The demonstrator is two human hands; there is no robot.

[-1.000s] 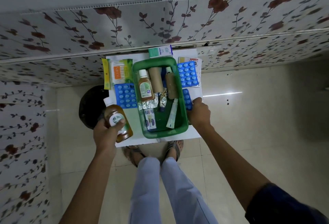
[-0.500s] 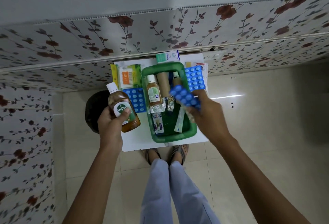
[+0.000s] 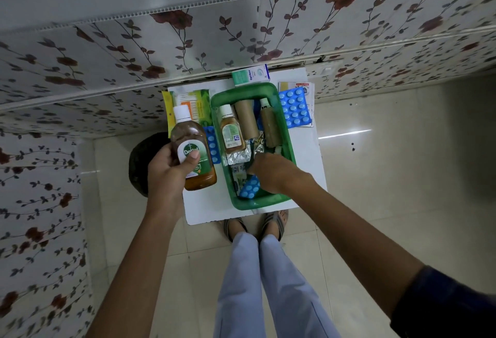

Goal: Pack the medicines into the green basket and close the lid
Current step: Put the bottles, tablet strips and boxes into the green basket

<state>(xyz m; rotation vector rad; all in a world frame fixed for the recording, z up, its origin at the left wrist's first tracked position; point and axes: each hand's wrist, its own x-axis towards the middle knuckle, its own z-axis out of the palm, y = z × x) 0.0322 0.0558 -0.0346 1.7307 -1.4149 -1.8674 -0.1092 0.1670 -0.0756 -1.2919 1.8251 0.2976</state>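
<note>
The green basket [image 3: 291, 155] sits on a small white table [image 3: 308, 149]. Inside it lie a small brown bottle [image 3: 230, 133], two brown rolls [image 3: 247, 123], a tube and foil strips [image 3: 239, 156]. My right hand [image 3: 273, 172] is down in the basket's near end, fingers on a blue pill strip [image 3: 249, 190] that lies under them. My left hand [image 3: 171, 174] holds a large brown antiseptic bottle [image 3: 192, 149] upright above the table, left of the basket. No lid can be made out.
On the table outside the basket lie a blue blister sheet [image 3: 295, 106] at the right, another blue strip [image 3: 212, 144] at the left, a green-yellow packet [image 3: 198, 104] and a small white-green box [image 3: 251, 76]. A dark round object [image 3: 142, 160] sits left of the table. My feet are just below it.
My right hand has carried the blue pill strip from above the basket down into its near end. My left hand has brought the big bottle closer to the basket.
</note>
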